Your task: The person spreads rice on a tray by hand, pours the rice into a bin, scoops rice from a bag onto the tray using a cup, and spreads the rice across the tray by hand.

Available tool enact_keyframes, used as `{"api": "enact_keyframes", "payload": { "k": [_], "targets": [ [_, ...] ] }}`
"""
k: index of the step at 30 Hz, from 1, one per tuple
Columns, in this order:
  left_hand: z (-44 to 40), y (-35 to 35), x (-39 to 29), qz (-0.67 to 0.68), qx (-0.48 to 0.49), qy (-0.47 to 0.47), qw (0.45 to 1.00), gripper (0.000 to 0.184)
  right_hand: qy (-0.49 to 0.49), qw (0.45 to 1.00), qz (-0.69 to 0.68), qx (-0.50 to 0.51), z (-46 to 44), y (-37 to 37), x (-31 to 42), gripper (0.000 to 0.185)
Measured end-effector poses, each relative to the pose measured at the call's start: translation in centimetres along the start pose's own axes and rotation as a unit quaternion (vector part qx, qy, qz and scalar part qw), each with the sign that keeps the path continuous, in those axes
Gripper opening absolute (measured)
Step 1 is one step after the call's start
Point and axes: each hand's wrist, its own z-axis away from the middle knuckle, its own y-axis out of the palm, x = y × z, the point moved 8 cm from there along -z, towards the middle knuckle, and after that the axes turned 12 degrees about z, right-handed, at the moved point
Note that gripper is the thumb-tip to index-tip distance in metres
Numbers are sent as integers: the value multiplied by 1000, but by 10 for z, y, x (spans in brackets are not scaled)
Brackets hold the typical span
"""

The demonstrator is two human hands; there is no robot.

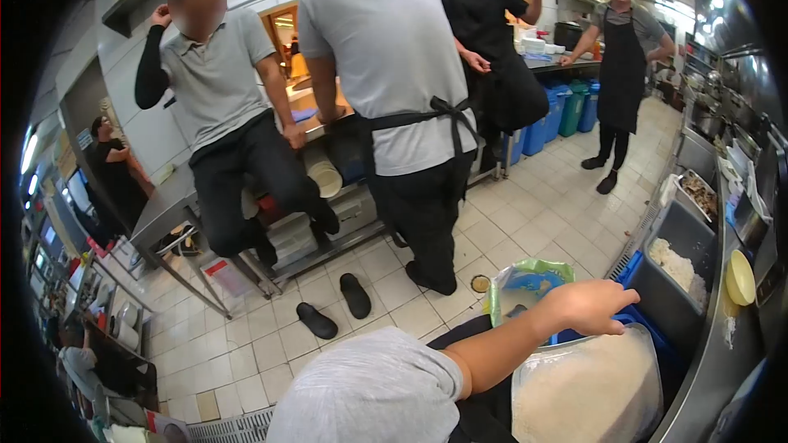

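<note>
Hand loose above the pale tub

And here's the left hand [584, 308], fingers spread and slightly bent, nothing visible in its grasp, beside the far edge of the tub of pale contents [587, 385]; whether it touches, I can't tell. The right hand is out of view. Just beyond the forearm, a green-edged bag [532, 269]! Over to the right, a grey bin [712, 239] holding white food scraps [675, 262], then a yellow bowl [740, 277] on the steel counter [712, 361]. Further out, black clogs [355, 296] on the tiles, co-workers [394, 66] standing beyond.

bag [538, 267] bhnd tub [515, 385], clogs [355, 296] l
</note>
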Motion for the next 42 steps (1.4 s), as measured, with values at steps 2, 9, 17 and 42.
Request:
{"api": "enact_keyframes", "payload": {
  "k": [2, 9, 17, 42],
  "targets": [
    [-2, 7, 4, -13, 12, -8, 1000, 54, 19, 999, 25, -18, 5, -15, -18, 37],
    [-11, 28, -19, 37, 77, 62, 994, 57, 51, 996, 67, 15, 14, -27, -16, 35],
    [-12, 24, -9, -14, 33, 39, 999, 54, 37, 999, 30, 16, 10, -28, -7, 33],
    [4, 58, -47, -7, 134, 80, 988, 56, 47, 999, 20, 19, 11, -36, 1, 32]
  ]
}}
